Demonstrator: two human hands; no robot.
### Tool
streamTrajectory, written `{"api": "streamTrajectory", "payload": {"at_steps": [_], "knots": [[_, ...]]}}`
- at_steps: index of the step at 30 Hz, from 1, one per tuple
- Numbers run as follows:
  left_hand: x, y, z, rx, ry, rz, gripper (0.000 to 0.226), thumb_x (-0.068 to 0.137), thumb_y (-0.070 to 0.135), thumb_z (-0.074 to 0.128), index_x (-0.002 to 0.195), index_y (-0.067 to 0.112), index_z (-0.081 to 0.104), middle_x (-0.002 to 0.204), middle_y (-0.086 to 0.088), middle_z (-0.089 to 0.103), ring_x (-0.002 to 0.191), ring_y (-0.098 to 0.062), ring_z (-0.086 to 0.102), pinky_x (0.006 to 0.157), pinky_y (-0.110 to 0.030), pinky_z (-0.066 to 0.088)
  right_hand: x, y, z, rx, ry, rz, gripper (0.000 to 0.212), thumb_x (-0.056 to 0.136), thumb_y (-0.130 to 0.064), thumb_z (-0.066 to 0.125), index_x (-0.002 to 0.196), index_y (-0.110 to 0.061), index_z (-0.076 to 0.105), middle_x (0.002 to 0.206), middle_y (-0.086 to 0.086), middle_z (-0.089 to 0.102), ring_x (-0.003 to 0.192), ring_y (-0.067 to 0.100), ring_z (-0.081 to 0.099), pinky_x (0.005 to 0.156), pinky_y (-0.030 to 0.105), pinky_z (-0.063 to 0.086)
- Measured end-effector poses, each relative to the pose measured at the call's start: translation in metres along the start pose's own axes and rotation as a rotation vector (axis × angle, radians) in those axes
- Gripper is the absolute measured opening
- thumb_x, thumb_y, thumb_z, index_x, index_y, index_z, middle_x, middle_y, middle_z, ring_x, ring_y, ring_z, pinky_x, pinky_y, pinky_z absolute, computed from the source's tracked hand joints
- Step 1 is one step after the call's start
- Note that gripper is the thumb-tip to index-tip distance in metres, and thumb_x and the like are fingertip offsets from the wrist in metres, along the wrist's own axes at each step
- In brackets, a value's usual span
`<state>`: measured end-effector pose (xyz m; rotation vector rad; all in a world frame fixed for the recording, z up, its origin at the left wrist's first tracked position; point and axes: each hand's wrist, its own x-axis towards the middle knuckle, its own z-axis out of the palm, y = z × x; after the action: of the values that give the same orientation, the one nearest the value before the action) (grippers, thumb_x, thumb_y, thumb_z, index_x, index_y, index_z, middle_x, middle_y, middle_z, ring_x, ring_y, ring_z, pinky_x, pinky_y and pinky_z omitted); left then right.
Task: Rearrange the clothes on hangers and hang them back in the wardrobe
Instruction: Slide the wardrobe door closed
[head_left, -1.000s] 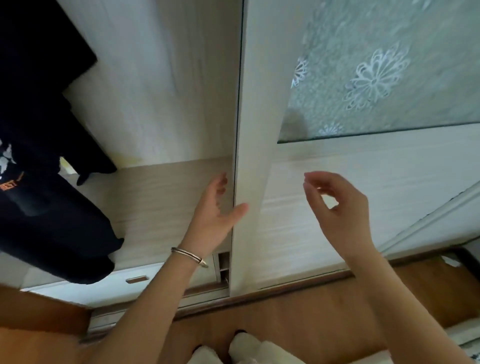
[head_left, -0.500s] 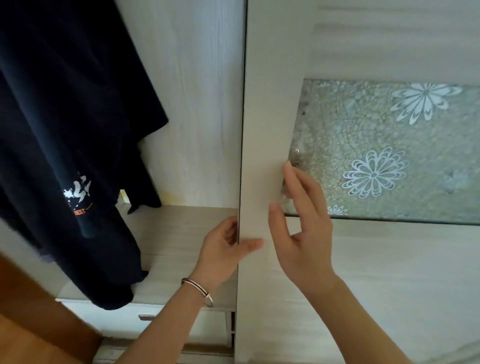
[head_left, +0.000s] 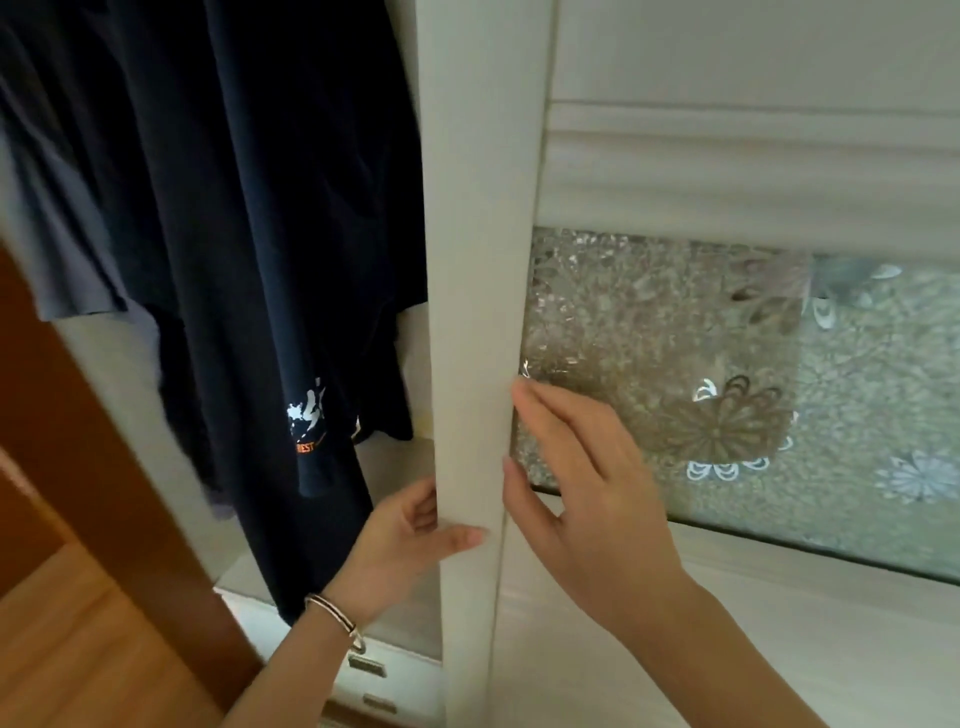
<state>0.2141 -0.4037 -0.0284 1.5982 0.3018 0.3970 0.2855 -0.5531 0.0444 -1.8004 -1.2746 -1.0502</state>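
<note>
**Head view: 2 hands at the door of a pale wood-grain wardrobe (head_left: 415, 353).**

**Writing.** The navy T-shirt (head_left: 270, 208) carries a white brush-style graphic near its hem. Under the graphic runs 1 short line of orange capitals (head_left: 306, 448). Only "EST" reads clearly, and the letters before it are too small to tell.

**Orientation.** The T-shirt hangs inside the open left bay with its long axis vertical and its hem downward. Its top is cut off by the upper edge of the view. A grey garment (head_left: 57, 234) hangs just beside it on the left, also vertical, and its hem ends higher. Behind and below the hems are a shelf (head_left: 400, 457) and a drawer front (head_left: 405, 675) with 2 small handles.

**Hands.** The left hand (head_left: 400, 540) has its fingers curled round the vertical edge of the door (head_left: 478, 260), with the thumb laid across the front face. A bracelet (head_left: 335, 613) sits at the wrist. The right hand (head_left: 587, 499) holds nothing. Its fingers are straight and close together, lying flat where the door frame meets a frosted glass panel (head_left: 857, 389) patterned with white flowers.

**Surroundings.** A wooden floor (head_left: 78, 649) shows at lower left.
</note>
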Motion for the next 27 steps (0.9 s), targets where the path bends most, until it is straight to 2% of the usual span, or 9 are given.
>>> {"api": "streamTrajectory", "payload": {"at_steps": [2,6,11,15,17,19,22,25,27], "knots": [[0.001,-0.002,-0.026,0.000,0.018,0.003,0.043,0.062,0.003,0.077,0.101,0.013,0.063,0.091,0.005,0.076,0.086,-0.010,0.070,0.078,-0.022,0.056,0.012,-0.012,0.014,-0.167,0.009,-0.048,0.053,0.082,-0.022,0.060,0.130,-0.010,0.043,0.126,0.003,0.050,0.119,0.018,0.045,0.103,0.032,0.037],[0.004,-0.007,-0.081,0.019,0.049,-0.014,0.069,0.043,0.040,0.086,0.104,0.017,0.064,0.098,0.005,0.074,0.093,-0.010,0.069,0.080,-0.022,0.056,0.036,-0.036,0.053,-0.327,0.009,-0.105,0.059,0.083,-0.030,0.059,0.135,-0.013,0.038,0.139,0.002,0.036,0.133,0.021,0.032,0.116,0.039,0.013],[0.005,-0.009,-0.145,0.081,0.144,-0.040,0.072,0.043,0.047,0.085,0.106,0.022,0.061,0.103,0.014,0.073,0.097,-0.004,0.067,0.081,-0.015,0.052,0.057,-0.071,0.116,-0.394,-0.008,-0.200,0.052,0.088,-0.031,0.050,0.136,-0.015,0.039,0.142,-0.003,0.036,0.138,0.027,0.022,0.118,0.043,-0.001],[0.000,-0.003,-0.193,0.249,0.279,-0.010,0.046,0.069,0.021,0.077,0.102,0.039,0.052,0.099,0.041,0.060,0.090,0.021,0.058,0.073,0.003,0.042,0.075,-0.105,0.159,-0.416,0.008,-0.221,0.053,0.083,-0.028,0.055,0.133,-0.015,0.043,0.141,-0.003,0.037,0.138,0.027,0.018,0.118,0.044,-0.001],[-0.003,-0.003,-0.212,0.376,0.347,0.020,0.049,0.073,0.024,0.074,0.101,0.049,0.041,0.096,0.039,0.063,0.088,0.028,0.051,0.069,0.007,0.038,0.083,-0.123,0.181,-0.427,0.005,-0.228,0.056,0.080,-0.025,0.058,0.132,-0.014,0.044,0.141,-0.001,0.038,0.138,0.028,0.018,0.117,0.046,0.001],[-0.005,-0.004,-0.229,0.464,0.431,0.034,0.050,0.075,0.029,0.072,0.105,0.048,0.036,0.099,0.039,0.051,0.089,0.024,0.050,0.070,0.010,0.035,0.092,-0.141,0.201,-0.426,0.001,-0.234,0.058,0.077,-0.023,0.062,0.132,-0.012,0.045,0.141,0.001,0.041,0.137,0.031,0.023,0.117,0.047,0.004],[-0.005,-0.009,-0.260,0.609,0.570,0.103,0.063,0.075,0.036,0.071,0.121,0.041,0.028,0.109,0.040,0.030,0.101,0.015,0.041,0.076,0.012,0.028,0.106,-0.165,0.229,-0.421,0.006,-0.241,0.059,0.073,-0.025,0.067,0.129,-0.012,0.050,0.136,0.002,0.055,0.132,0.031,0.033,0.114,0.047,0.011],[-0.004,-0.011,-0.290,0.661,0.642,0.121,0.061,0.078,0.037,0.067,0.126,0.035,0.030,0.108,0.039,0.028,0.104,0.013,0.040,0.083,0.012,0.024,0.120,-0.185,0.256,-0.422,-0.025,-0.263,0.063,0.075,-0.029,0.065,0.133,-0.012,0.047,0.138,0.002,0.053,0.132,0.030,0.032,0.114,0.046,0.009],[-0.003,-0.012,-0.305,0.721,0.734,0.113,0.065,0.078,0.038,0.067,0.133,0.029,0.033,0.117,0.031,0.033,0.113,0.009,0.039,0.096,0.003,0.021,0.127,-0.196,0.273,-0.423,-0.054,-0.281,0.066,0.076,-0.031,0.063,0.136,-0.011,0.042,0.142,0.002,0.048,0.134,0.029,0.030,0.114,0.045,0.008]]}}
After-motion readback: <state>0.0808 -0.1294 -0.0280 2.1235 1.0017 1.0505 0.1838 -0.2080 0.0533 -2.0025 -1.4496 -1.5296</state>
